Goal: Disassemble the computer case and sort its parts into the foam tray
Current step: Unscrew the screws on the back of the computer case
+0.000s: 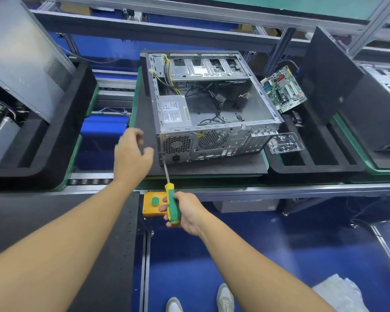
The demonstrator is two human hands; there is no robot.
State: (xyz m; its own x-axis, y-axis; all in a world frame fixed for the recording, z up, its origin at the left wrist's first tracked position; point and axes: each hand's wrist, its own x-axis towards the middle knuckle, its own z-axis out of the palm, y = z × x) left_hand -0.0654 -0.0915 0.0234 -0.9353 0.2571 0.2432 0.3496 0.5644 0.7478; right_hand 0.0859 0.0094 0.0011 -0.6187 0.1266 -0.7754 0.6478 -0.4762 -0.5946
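- The right hand point(187, 213) is wrapped around the green-and-yellow handle of a screwdriver point(173, 204). Its shaft slants up to the lower left corner of the case's rear panel, but the tip is too small to show whether it sits in a screw.
- The left hand point(131, 156) holds nothing, with its fingers loosely bent. It hovers just beside the case's near left corner, and the fingertips are blurred, so I cannot tell whether it touches the case.
- Both forearms reach forward from the bottom edge, the left stretched further than the right.
- A yellow button box point(149, 208) with a green button is partly hidden behind the right hand.
- The computer case point(214, 140) lies on its side on the dark-padded tabletop point(212, 168). Its open side faces up and its rear panel faces the person.
- Inside it, a power supply point(175, 112) sits at the near left, with loose cables beside it.
- To the right, the foam tray point(320, 164) holds a motherboard point(283, 89) propped at a tilt. It also holds a clear plastic box point(285, 143) of small parts too small to make out, and a dark panel point(329, 73) standing on edge.
- Another foam tray point(54, 136) on the left is cut off by the frame edge.
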